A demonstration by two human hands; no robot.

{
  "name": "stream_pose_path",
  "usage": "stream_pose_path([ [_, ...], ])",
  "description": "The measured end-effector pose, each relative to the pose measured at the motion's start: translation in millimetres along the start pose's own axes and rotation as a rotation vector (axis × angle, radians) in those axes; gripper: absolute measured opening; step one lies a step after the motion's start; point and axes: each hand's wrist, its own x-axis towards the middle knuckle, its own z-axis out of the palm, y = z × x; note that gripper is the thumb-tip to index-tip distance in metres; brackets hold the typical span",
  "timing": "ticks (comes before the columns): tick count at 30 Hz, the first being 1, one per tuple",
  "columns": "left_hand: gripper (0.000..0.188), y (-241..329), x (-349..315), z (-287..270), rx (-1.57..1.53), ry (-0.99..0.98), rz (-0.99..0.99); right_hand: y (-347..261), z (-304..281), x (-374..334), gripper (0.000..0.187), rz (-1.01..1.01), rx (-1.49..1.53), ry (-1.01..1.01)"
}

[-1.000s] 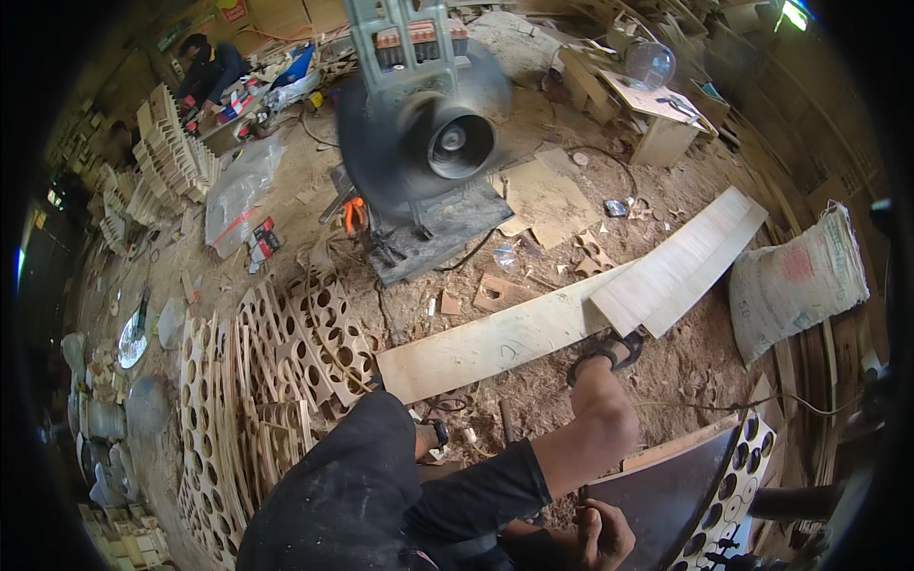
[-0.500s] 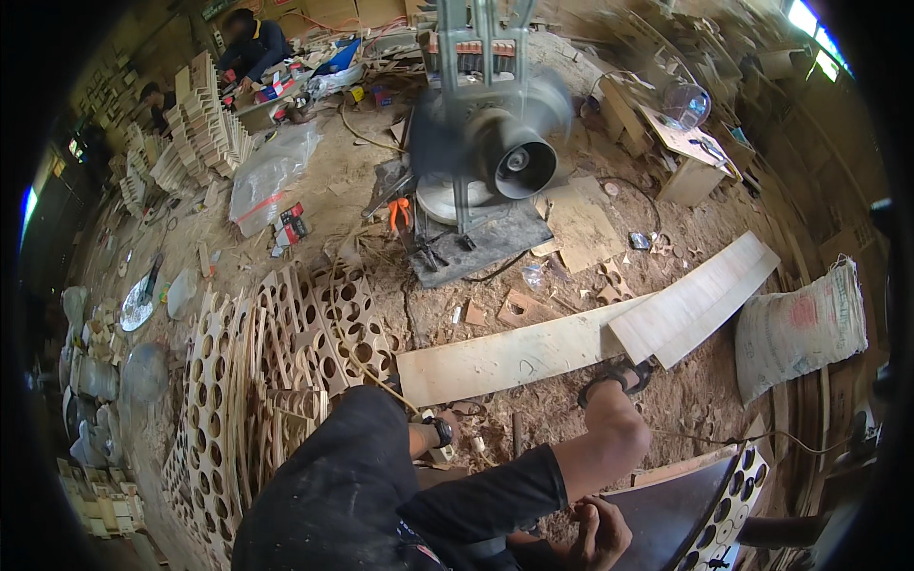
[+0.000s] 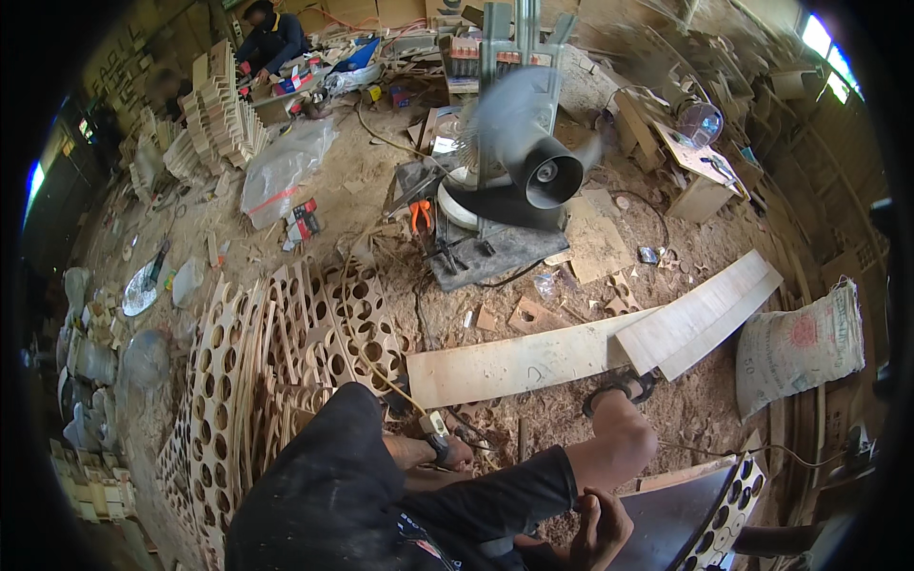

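My left hand (image 3: 459, 455), with a black band at its wrist, is low over the sawdust between my legs. Just above it lies a pale socket block (image 3: 434, 423) on a yellow cable (image 3: 376, 379). Its fingers are too small and shaded to read. My right hand (image 3: 602, 529) is beside my bare right knee, fingers curled in and thumb raised; whatever they may hold is hidden. Close by leans a dark panel (image 3: 671, 514), edged by a board with round holes (image 3: 738, 504). A long pale plank (image 3: 519, 362) lies beyond my feet, with two shorter boards (image 3: 700, 314) overlapping its right end.
A large fan (image 3: 552, 173) with blurred blades stands ahead on a dark base (image 3: 495, 255). Orange-handled pliers (image 3: 420, 217) lie beside it. Hole-punched boards (image 3: 357, 314) are stacked at left, a white sack (image 3: 800, 347) at right. Another person (image 3: 271, 43) sits at the far left.
The scene has shifted slightly to the right in view. My left hand has dropped lower, and the socket block now shows above it. The fan blades have turned; my right hand looks much the same.
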Motion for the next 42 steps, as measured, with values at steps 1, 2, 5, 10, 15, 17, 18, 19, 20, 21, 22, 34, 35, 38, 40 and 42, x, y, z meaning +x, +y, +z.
stream_pose_path([
  [1,0.035,2,-4,-2,-0.048,-0.002,-0.042,3,1,0,0.013,0.006,0.025,0.016],
  [2,0.032,3,-10,-3,-0.117,0.075,-0.071,7,2,-1,0.012,0.018,0.05,0.032],
  [5,0.035,5,-30,-10,-0.225,0.192,-0.173,22,1,0,0.026,-0.153,-0.093,0.058],
  [10,0.048,4,-85,-29,-0.412,0.316,-0.3,40,-15,-4,0.018,-0.165,-0.098,0.114],
  [15,0.048,26,-155,-62,-0.468,0.424,-0.379,41,-29,-17,0.017,-0.115,-0.071,0.174],
  [17,0.045,44,-184,-77,-0.508,0.56,-0.406,38,-33,-21,0.017,-0.164,-0.128,0.185],
  [18,0.043,50,-198,-90,-0.713,0.541,-0.447,36,-34,-21,0.018,-0.14,-0.114,0.176],
  [19,0.037,57,-212,-104,-0.569,0.686,-0.364,33,-37,-24,0.018,-0.163,-0.106,0.183],
  [20,0.034,61,-226,-124,-0.72,0.784,-0.3,31,-40,-22,0.018,-0.171,-0.123,0.187],
  [21,0.031,66,-241,-145,-0.866,0.866,-0.278,29,-43,-21,0.018,-0.181,-0.148,0.201],
  [22,0.03,71,-258,-169,-0.886,1.029,-0.155,27,-46,-20,0.019,-0.184,-0.192,0.209],
  [34,0.024,200,-406,-484,0.0,1.817,0.247,68,-52,-6,0.018,-0.097,-0.11,0.233],
  [35,0.025,214,-401,-498,0.025,1.809,0.268,72,-52,-3,0.017,-0.09,-0.135,0.246],
  [38,0.026,251,-379,-525,0.127,1.747,0.313,83,-52,7,0.014,-0.07,-0.225,0.291],
  [40,0.025,268,-356,-539,0.204,1.68,0.341,91,-51,15,0.013,-0.093,-0.238,0.372],
  [42,0.024,278,-324,-546,0.268,1.601,0.344,100,-49,22,0.012,-0.074,-0.285,0.383],
])
